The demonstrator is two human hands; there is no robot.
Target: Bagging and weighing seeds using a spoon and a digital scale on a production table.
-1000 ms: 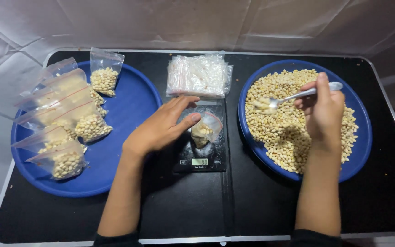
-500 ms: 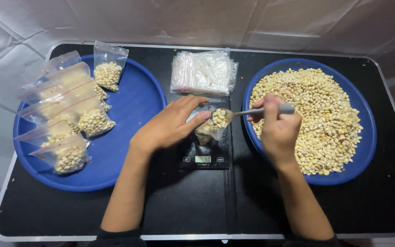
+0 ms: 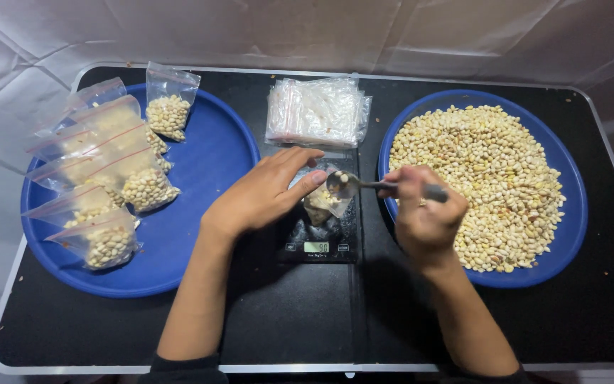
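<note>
1. A small clear bag (image 3: 319, 205), partly filled with pale beans, is stood on a black kitchen scale (image 3: 319, 238) at the middle of the table (image 3: 286, 320).
2. The bag's mouth is held open by the left hand (image 3: 264, 192), whose thumb and fingers are pinched on its upper edge; the rest of the hand is spread over the scale's left side.
3. A metal spoon (image 3: 364, 185) is gripped in the closed right hand (image 3: 424, 213), and its bowl is tipped just above the bag's opening, with a few beans seen in it.
4. The scale's small display is lit at its front edge.
5. A stack of empty clear bags (image 3: 318, 112) is laid just behind the scale.
6. To the right, a blue round tray (image 3: 570, 235) is heaped with loose beans (image 3: 492, 178); the right hand is over its left rim.
7. To the left, a second blue tray (image 3: 207, 163) is set, and several filled bags (image 3: 101, 171) with red seal strips are laid along its left side, one (image 3: 170, 107) being stood apart at the back.
8. The black table is edged in metal and surrounded by white sheeting (image 3: 307, 28).
</note>
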